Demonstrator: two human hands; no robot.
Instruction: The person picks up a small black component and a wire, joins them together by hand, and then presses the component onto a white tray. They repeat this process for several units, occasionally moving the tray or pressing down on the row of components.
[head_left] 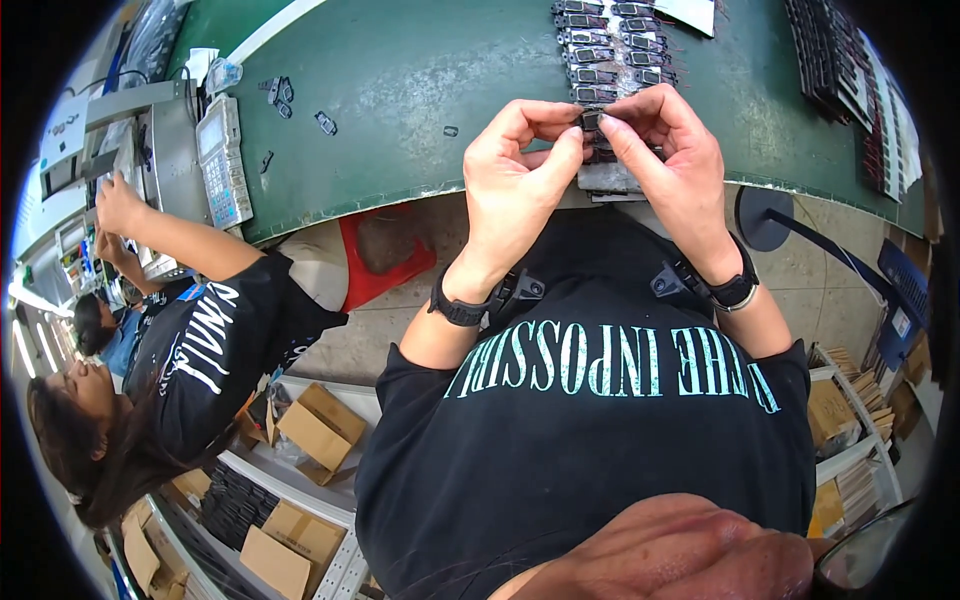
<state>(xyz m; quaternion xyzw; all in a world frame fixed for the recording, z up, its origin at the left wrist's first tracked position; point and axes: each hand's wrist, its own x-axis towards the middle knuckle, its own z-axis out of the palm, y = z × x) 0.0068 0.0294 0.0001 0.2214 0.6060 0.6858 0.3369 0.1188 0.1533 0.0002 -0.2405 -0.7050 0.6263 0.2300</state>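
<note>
My left hand (522,172) and my right hand (672,165) meet over the near end of a long strip-like holder (612,180) on the green bench. Between my fingertips is a small black rectangular part (591,121) with a lighter rim; both hands pinch it from either side. Beyond my fingers, two rows of similar small black parts (590,52) line the holder, with thin reddish wires at the right row. My fingers partly cover the parts at the near end, so I cannot tell whether the pinched one touches the holder.
Loose black parts (280,95) lie on the green bench (400,100) to the left. Stacked dark trays (835,70) stand at the right. At the left a co-worker (200,350) works beside a keypad device (222,165). A red stool (385,255) is below the bench edge.
</note>
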